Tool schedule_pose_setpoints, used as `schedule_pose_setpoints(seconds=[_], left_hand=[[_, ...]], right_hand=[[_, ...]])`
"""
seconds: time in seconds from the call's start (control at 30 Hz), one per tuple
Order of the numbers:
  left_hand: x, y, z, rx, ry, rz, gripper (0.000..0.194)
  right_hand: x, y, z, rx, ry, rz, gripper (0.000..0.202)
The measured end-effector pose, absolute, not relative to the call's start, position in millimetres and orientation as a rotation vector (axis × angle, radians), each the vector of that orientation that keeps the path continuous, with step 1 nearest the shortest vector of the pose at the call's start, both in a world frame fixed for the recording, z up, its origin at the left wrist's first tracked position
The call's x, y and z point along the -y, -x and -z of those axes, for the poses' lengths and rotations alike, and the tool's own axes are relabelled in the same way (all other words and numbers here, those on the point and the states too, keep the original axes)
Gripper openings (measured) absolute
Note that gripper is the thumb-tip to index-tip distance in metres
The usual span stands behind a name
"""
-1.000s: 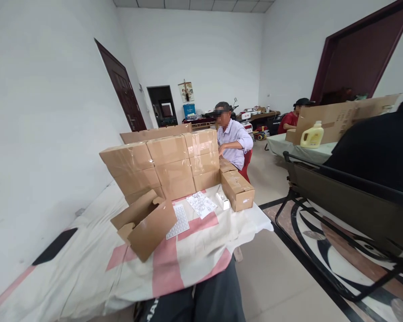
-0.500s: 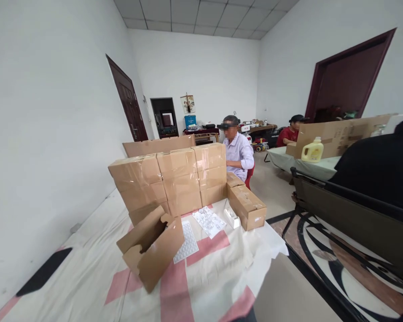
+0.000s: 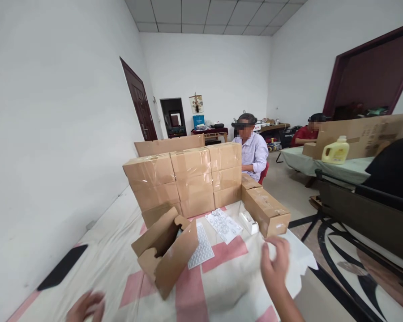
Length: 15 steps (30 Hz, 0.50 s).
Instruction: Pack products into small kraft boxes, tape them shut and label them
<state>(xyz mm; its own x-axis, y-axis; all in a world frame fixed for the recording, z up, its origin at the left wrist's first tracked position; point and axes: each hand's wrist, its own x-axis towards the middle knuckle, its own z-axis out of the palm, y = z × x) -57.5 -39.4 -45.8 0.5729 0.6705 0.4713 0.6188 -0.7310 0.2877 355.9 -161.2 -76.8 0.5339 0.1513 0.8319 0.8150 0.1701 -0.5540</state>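
My right hand (image 3: pixel 276 259) is raised over the right part of the cloth, just in front of a white tape dispenser (image 3: pixel 248 222); its thumb and fingers are apart and hold nothing. At the lower left edge, my left hand (image 3: pixel 87 306) has curled fingers, slightly blurred, with nothing visible between them. An open cardboard box (image 3: pixel 177 261) lies tilted between the hands, its flaps up. Beside it rest a white sheet with printed rows (image 3: pixel 201 248) and another patterned sheet (image 3: pixel 223 225).
Taped boxes (image 3: pixel 195 179) form a stacked wall behind the open box. A long taped box (image 3: pixel 267 210) stands at the right edge. A black flat item (image 3: pixel 63 267) lies at left. One person (image 3: pixel 253 150) sits beyond the boxes, another (image 3: pixel 304 134) farther right.
Both my hands have come into view from below. The view has turned slightly left, so the boxes and room appear farther right.
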Motion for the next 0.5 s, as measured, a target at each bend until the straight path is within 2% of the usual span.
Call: schedule_pose_setpoints(seconds=[0.1, 0.27, 0.37, 0.5], left_hand=[[43, 74, 58, -1.107, -2.693, -0.844, 0.035], [14, 74, 58, -1.026, -2.682, -0.801, 0.045], [-10, 74, 58, -0.931, -2.661, -0.692, 0.047], [-32, 81, 76, -0.845, -2.587, -0.802, 0.042]], right_hand=[[91, -305, 41, 1.248, 1.168, 0.126, 0.015], [10, -242, 39, 1.509, 1.053, -0.539, 0.038], [-1, -232, 50, 1.530, 1.013, -0.590, 0.037], [26, -230, 56, 1.566, 0.886, -0.521, 0.013]])
